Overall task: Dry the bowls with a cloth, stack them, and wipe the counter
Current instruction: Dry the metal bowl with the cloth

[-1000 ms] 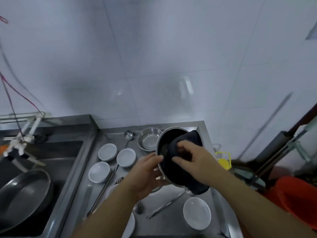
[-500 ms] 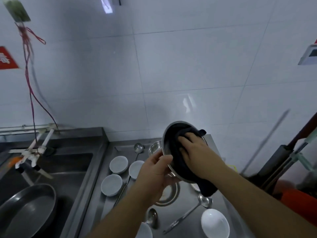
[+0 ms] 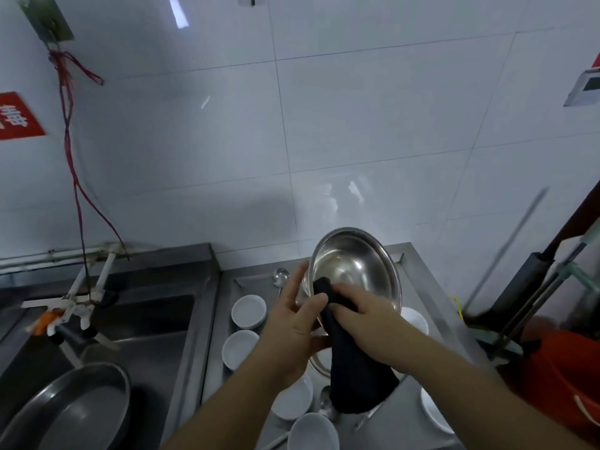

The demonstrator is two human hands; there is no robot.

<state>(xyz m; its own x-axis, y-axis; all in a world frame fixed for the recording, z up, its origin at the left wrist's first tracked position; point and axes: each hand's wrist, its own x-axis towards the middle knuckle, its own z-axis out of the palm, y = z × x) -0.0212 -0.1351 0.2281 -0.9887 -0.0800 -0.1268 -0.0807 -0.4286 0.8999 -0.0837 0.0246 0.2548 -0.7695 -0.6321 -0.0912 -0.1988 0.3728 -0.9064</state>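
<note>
Nearby white dishes, left hand gripping steel bowl, right hand clutching dark cloth

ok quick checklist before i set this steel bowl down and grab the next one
1. Steel bowl held firmly: ok, the left hand grips its near rim and it is lifted off the counter.
2. Cloth in hand: ok, the right hand holds the dark cloth at the bowl's lower inside edge.
3. Inside dry: cannot tell, the metal shines either way.
4. Outside dry: cannot tell, it faces away.
5. Landing spot: not ok, small white bowls and a ladle crowd the counter below.
6. A stack to add to: cannot tell, the hands hide the counter beneath.
</note>
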